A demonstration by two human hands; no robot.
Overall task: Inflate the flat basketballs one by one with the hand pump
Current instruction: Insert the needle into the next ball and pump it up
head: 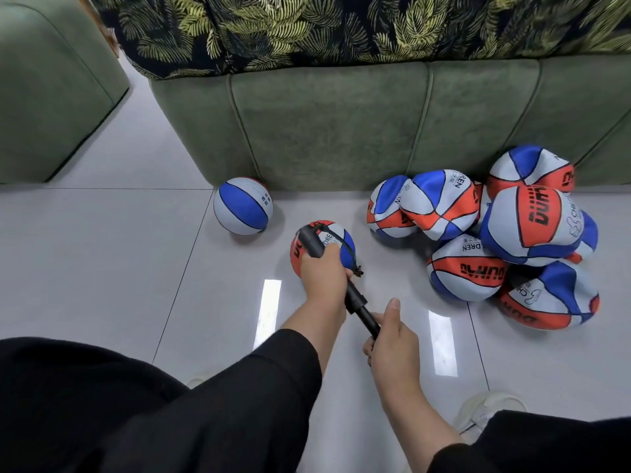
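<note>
Left hand (322, 276) grips pump (336, 281) barrel against ball (322, 249) on floor (136, 268); right hand (392, 339) clenched round handle. Flat balls (495, 233) piled right beside sofa (341, 124). Risk: ball rolls under angled push, hose kinks, needle slips out, air lost.

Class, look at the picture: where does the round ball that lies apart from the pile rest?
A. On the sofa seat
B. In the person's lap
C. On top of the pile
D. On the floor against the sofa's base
D: the round ball sits on the floor at the foot of the sofa, left of the pile.
</note>
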